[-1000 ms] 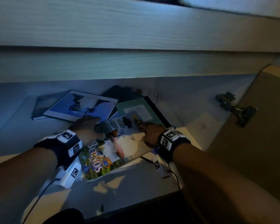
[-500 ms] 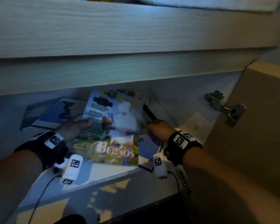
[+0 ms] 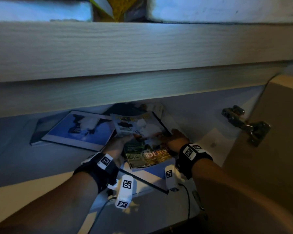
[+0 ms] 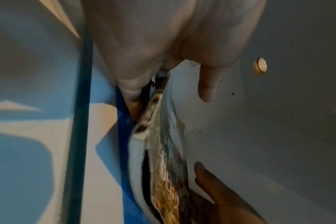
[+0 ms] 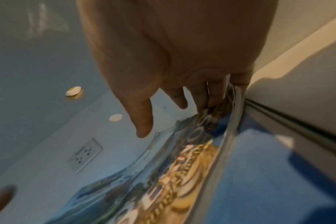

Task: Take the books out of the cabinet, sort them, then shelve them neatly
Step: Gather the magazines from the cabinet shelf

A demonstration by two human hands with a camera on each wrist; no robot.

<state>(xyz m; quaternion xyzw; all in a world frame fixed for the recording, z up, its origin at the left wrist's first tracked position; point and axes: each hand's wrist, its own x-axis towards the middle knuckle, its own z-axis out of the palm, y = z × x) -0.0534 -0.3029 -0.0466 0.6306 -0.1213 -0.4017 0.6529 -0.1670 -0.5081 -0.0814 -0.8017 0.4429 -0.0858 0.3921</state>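
A glossy magazine (image 3: 142,141) with a colourful cover is tilted up off the pile on the cabinet floor (image 3: 15,149). My left hand (image 3: 119,144) holds its left edge, with fingers (image 4: 131,92) beneath and the thumb (image 4: 207,84) over the cover. On the right edge my right hand (image 3: 174,137) grips with its fingers (image 5: 211,97), while the thumb (image 5: 144,119) hovers off the cover. Under the magazine (image 5: 163,174) lies a blue book (image 5: 259,166). A blue photo-cover book (image 3: 81,129) lies flat to the left, and a dark book (image 3: 123,108) lies behind.
A thick wooden shelf front (image 3: 142,48) overhangs the opening, leaving a low gap. The open cabinet door (image 3: 277,157) with its metal hinge (image 3: 243,124) stands on the right. A socket plate (image 5: 84,154) sits on the inner wall. Something yellow (image 3: 117,9) shows on the shelf above.
The magazine went from lying on the pile to raised steeply, and now sits lower and further back. Both hands have closed in on its two edges.
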